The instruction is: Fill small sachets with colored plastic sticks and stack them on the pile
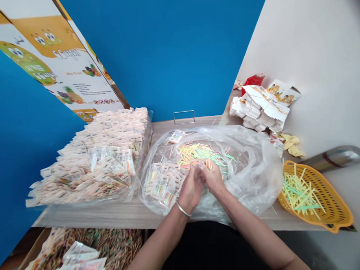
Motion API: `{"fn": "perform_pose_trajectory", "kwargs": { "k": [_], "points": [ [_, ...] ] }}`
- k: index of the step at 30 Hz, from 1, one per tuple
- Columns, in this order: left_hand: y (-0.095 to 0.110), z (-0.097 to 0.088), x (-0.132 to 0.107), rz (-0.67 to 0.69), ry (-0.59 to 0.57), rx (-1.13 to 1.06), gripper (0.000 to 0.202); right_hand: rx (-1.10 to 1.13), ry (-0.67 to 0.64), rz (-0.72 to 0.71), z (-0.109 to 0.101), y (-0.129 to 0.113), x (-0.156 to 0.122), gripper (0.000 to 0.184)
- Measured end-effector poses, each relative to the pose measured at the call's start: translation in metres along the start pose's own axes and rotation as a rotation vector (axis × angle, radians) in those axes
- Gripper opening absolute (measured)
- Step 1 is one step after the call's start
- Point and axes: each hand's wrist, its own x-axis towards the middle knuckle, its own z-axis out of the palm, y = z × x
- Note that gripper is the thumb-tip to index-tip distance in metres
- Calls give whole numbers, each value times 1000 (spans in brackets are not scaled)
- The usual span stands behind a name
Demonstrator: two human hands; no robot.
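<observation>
Blue partition walls (162, 53) are met on the right by a white wall (312, 39), and a large printed panel (62, 64) is leaned against the blue at the left. "Mix Fruit" can be read on it beside pictures of fruit, along with a stylised logo, while its smaller print is too fine to be read. A wood-grain desk (132, 215) is spanned by a broad heap of printed sachets (92, 154) on the left, with a clear plastic bag (252, 175) spread open beside it. Further sachets are seen in a box (80, 252) below the desk edge. Flattened printed cartons (258, 108) are piled at the far right, near a red packet (253, 80) and a yellow cloth (292, 145). A steel flask (331, 159) is laid beside an orange perforated tray (315, 197), which is filled with pale green and yellow sticks. Inside the bag, pastel sticks (198, 156) are scattered beside a pile of loose packets (161, 183). A small bunch of the sticks is pinched in the right hand (212, 177). The left hand (190, 188), ringed by a bangle (182, 209), is curled against it; whether anything is grasped there cannot be told.
</observation>
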Motion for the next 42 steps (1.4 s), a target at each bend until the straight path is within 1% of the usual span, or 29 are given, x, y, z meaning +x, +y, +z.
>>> {"fn": "perform_pose_trajectory", "kwargs": {
  "k": [1,3,6,7,8,9,10,12,13,14,15,18,19,21,23,25,27,29,31,34,35,36,37,39,40,41,42],
  "points": [
    [-4,6,1,-49,-32,-103,49,-31,30,-23,0,0,-2,31],
    [-9,13,1,-67,-31,-225,52,-129,70,-111,-2,0,-4,32],
    [-9,17,-2,-57,-2,-282,52,-217,65,-263,-7,-3,-4,32],
    [-9,17,-2,-59,1,-291,50,-201,50,-268,-9,-3,-4,29],
    [-8,17,-3,-56,7,-305,48,-162,31,-243,-9,-4,-5,25],
    [-7,17,-4,-46,15,-326,44,-110,9,-200,-9,-4,-5,20],
    [-7,17,-5,-32,20,-353,41,-54,-13,-153,-9,-4,-5,22],
    [-5,18,-6,-5,18,-408,37,42,-45,-86,-6,-2,-6,40],
    [-5,18,-7,2,15,-423,37,69,-55,-76,-5,0,-6,46],
    [-4,18,-8,2,16,-427,37,70,-71,-76,-4,1,-6,49],
    [-3,18,-8,-6,22,-421,38,42,-92,-82,-4,2,-5,48],
    [-4,17,-9,-27,49,-359,37,-141,-151,-111,-6,4,-3,35],
    [-5,16,-9,-19,49,-326,35,-195,-155,-112,-7,5,-2,34],
    [-8,14,-8,20,42,-218,29,-248,-140,-113,-10,6,-1,38],
    [-10,12,-7,58,10,-42,25,-269,-142,-131,-14,7,-1,44],
    [-11,9,-6,70,-19,144,23,-300,-164,-166,-18,5,-2,48],
    [-10,6,-5,73,-21,254,23,-335,-196,-190,-22,2,-2,50],
    [-10,5,-4,79,-21,268,25,-359,-227,-203,-26,-2,-2,50],
    [-12,4,-1,91,-43,239,27,-369,-254,-207,-28,-4,-3,49],
    [-16,4,4,124,-59,226,29,-342,-223,-205,-28,-4,-2,49],
    [-15,2,5,154,-41,275,28,-316,-184,-205,-28,-2,-2,49],
    [-12,-1,5,208,-5,368,28,-280,-126,-203,-29,-1,-1,49],
    [-8,-6,5,288,45,510,27,-236,-54,-193,-30,1,0,49],
    [6,-20,-1,487,146,919,26,-112,105,-133,-35,4,2,47],
    [13,-29,-6,566,172,1152,26,-38,174,-84,-38,5,4,47],
    [20,-38,-12,603,166,1378,24,37,227,-28,-41,6,5,46],
    [25,-46,-19,600,149,1583,21,104,262,27,-43,7,5,45]
  ]
}}
